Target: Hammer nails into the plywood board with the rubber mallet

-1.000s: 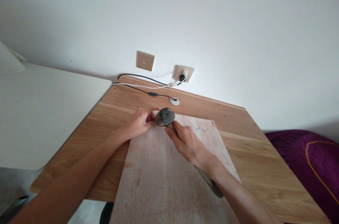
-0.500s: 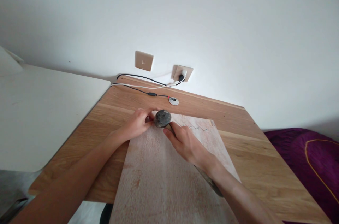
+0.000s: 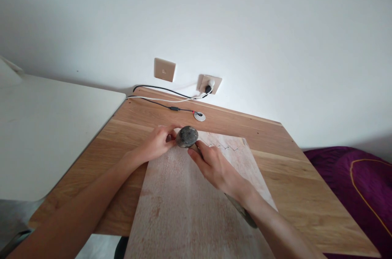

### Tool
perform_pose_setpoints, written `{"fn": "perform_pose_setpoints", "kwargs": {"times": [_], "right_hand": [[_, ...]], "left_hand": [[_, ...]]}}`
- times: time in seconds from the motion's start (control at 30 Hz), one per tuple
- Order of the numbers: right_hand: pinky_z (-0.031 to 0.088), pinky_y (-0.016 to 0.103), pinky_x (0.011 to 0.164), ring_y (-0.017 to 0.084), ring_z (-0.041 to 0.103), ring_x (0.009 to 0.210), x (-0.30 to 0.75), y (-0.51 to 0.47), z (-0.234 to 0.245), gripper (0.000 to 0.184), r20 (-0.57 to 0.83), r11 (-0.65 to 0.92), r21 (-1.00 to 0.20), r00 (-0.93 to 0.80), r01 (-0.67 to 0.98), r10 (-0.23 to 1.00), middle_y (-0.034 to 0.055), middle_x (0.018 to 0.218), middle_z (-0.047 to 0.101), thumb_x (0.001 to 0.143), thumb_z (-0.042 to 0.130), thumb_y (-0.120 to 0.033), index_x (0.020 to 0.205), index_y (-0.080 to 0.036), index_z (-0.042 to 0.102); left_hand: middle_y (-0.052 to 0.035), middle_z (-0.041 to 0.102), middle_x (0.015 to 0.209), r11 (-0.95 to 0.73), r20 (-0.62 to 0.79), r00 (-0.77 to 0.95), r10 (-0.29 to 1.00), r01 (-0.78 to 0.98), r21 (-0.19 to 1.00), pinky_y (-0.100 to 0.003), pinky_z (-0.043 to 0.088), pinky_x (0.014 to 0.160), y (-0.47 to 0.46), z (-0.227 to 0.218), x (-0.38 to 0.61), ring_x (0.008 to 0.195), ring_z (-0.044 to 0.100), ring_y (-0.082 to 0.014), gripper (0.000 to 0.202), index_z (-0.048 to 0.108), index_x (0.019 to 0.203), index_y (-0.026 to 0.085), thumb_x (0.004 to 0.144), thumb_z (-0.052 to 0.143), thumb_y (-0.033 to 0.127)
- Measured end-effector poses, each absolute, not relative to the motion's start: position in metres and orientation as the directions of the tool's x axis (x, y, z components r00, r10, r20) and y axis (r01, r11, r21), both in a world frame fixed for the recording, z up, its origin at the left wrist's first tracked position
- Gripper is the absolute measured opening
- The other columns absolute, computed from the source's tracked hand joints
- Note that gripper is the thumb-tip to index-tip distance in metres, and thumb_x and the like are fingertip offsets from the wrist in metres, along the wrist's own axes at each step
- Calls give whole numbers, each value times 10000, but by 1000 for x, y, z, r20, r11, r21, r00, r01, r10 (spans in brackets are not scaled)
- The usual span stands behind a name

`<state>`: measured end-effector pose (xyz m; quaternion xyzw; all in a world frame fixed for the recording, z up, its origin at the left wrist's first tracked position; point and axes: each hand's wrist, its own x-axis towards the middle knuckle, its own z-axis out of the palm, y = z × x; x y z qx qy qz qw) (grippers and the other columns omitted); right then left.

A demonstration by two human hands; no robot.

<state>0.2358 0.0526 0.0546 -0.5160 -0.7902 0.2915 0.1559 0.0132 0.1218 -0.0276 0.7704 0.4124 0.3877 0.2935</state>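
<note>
My right hand (image 3: 219, 167) is wrapped round the handle of a hammer (image 3: 187, 136), close below its dark, worn, round head. The handle's far end shows under my right wrist. Beside the head, my left hand (image 3: 161, 140) is closed, thumb and fingers pinched together at the top left part of a pale wooden board (image 3: 171, 206). The hammer head hides the fingertips and whatever they hold. Several thin nails (image 3: 227, 148) stand in a row in the board, just beyond my right hand.
The board lies on a wooden desk (image 3: 294, 185) against a white wall. Cables (image 3: 162, 106) run along the back edge to a wall socket (image 3: 210, 84), near a round cable hole (image 3: 199, 116). A white table (image 3: 61, 128) adjoins at left; purple fabric (image 3: 333, 169) lies at right.
The hammer head has tilted slightly and moved a little left, near my left fingers. Both hands keep their grips. The whole view has shifted a bit.
</note>
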Motion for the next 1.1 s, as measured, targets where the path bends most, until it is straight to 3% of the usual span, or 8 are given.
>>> {"fn": "perform_pose_setpoints", "kwargs": {"times": [0.4, 0.57, 0.7, 0.8, 0.9, 1.0, 1.1], "right_hand": [[261, 271, 579, 116, 445, 547, 236, 53, 49, 204, -74, 291, -607, -417, 740, 906, -66, 618, 456, 1084, 489, -297, 893, -226, 494], [268, 270, 562, 110, 435, 529, 234, 53, 51, 232, -68, 270, -645, -406, 715, 911, -62, 608, 469, 1073, 501, -305, 854, -232, 473], [328, 240, 498, 117, 515, 483, 237, 49, 47, 160, -97, 214, -686, -378, 696, 921, -60, 620, 526, 1063, 495, -311, 922, -238, 474], [412, 217, 390, 122, 564, 409, 244, 36, 42, 224, -130, 44, -853, -292, 520, 947, -71, 726, 621, 1049, 540, -427, 1083, -273, 382], [462, 212, 346, 108, 599, 397, 256, 12, 39, 412, -145, -97, -966, -192, 239, 971, -57, 855, 675, 998, 626, -564, 1023, -303, 309], [496, 213, 375, 91, 626, 417, 273, -15, 35, 435, -141, -134, -989, -128, 63, 982, -15, 946, 703, 985, 659, -596, 966, -283, 357], [493, 212, 387, 92, 627, 423, 295, -37, 27, 357, -143, -141, -989, 39, -52, 989, -2, 944, 705, 993, 665, -576, 1076, -275, 493]], "left_hand": [[-4, 807, 902, -491, 360, 355, 863, 417, 765, -309, 593, 857, 121, -28, 13, 884, 766, -198, 475, 707, 1260, 237, 827, 657, 50], [2, 804, 900, -491, 354, 366, 861, 417, 765, -307, 590, 860, 120, -24, 13, 882, 760, -196, 471, 710, 1256, 241, 830, 652, 50], [21, 796, 857, -497, 347, 374, 860, 461, 735, -295, 570, 841, 118, -19, 14, 820, 747, -180, 491, 710, 1262, 252, 827, 676, 28], [16, 799, 853, -501, 351, 368, 861, 500, 706, -322, 561, 868, 117, -18, 15, 833, 747, -190, 487, 699, 1282, 251, 837, 725, 54], [-3, 810, 892, -505, 362, 357, 861, 518, 690, -354, 553, 906, 118, -21, 14, 888, 753, -212, 495, 688, 1298, 243, 836, 766, 81], [-3, 811, 903, -512, 371, 357, 857, 523, 681, -359, 549, 914, 119, -25, 13, 894, 750, -210, 519, 670, 1319, 242, 835, 772, 85], [5, 805, 903, -535, 383, 378, 843, 503, 679, -352, 551, 913, 118, -28, 12, 855, 740, -186, 534, 644, 1360, 247, 857, 728, 89]]}}
